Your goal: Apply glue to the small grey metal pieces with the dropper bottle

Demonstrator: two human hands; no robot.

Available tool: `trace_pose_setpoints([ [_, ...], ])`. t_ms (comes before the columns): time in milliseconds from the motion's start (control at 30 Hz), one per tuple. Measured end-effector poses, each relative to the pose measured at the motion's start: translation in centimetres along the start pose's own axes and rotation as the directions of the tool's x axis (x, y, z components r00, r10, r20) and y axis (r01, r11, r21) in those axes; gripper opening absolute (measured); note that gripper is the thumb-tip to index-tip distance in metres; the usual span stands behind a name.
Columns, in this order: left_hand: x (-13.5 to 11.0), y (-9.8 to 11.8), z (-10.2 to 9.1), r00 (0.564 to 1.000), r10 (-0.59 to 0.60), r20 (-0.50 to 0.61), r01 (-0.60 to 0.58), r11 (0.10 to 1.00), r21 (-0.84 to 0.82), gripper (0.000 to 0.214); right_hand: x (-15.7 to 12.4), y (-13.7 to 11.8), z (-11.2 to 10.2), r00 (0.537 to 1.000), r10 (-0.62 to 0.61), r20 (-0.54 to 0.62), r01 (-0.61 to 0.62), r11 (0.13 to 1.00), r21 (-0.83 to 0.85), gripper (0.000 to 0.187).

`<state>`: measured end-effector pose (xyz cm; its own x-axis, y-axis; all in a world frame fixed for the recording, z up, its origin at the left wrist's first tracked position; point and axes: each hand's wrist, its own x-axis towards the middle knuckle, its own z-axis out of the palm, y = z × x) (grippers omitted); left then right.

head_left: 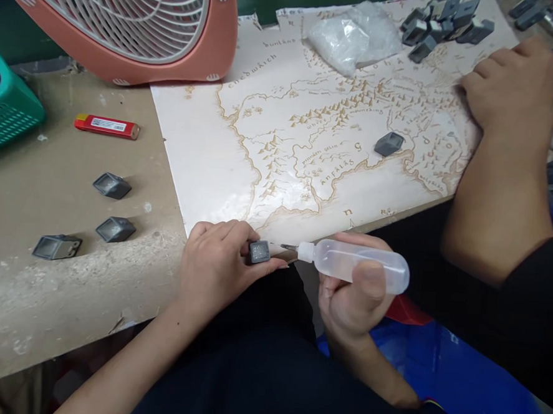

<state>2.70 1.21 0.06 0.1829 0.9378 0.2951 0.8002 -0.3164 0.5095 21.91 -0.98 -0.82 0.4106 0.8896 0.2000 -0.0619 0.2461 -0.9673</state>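
A small grey plastic housing (259,252) sits pinched in the left grip (216,272), its square, speckled face turned toward the right. To its right, a translucent squeeze bottle (360,265) lies nearly level in the right grip (352,299), its white nozzle (305,252) and thin metal needle tip (289,248) pointing left, just beside the housing.

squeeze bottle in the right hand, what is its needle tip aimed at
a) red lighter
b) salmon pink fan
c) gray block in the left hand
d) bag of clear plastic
c: the metal tip of the plastic squeeze bottle, held in the right hand, points at the small gray block gripped by the left hand.
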Motion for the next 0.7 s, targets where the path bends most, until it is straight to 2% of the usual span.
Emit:
trace_pose_setpoints([
  [100, 0.1, 0.3, 0.0, 0.999, -0.032, 0.016, 0.032, 0.999, 0.001, 0.059, -1.3, 1.0, 0.9, 0.997, 0.057, -0.045, -0.054, 0.997, 0.053, 0.032],
  [300, 0.0, 0.2, 0.1, 0.994, -0.088, 0.058, 0.088, 0.996, 0.001, 0.048, -2.1, 1.5, 1.3, 0.992, 0.123, -0.015, -0.121, 0.989, 0.085, 0.030],
  [500, 0.0, 0.2, 0.2, 0.994, -0.090, 0.058, 0.091, 0.996, -0.006, 0.045, -2.3, 1.7, 1.5, 0.993, 0.119, 0.001, -0.119, 0.993, 0.024, 0.034],
  [700, 0.1, 0.0, 0.1, 0.994, -0.092, 0.062, 0.092, 0.996, 0.012, 0.044, -2.3, 1.9, 1.9, 0.995, 0.097, -0.003, -0.097, 0.994, 0.049, 0.031],
])
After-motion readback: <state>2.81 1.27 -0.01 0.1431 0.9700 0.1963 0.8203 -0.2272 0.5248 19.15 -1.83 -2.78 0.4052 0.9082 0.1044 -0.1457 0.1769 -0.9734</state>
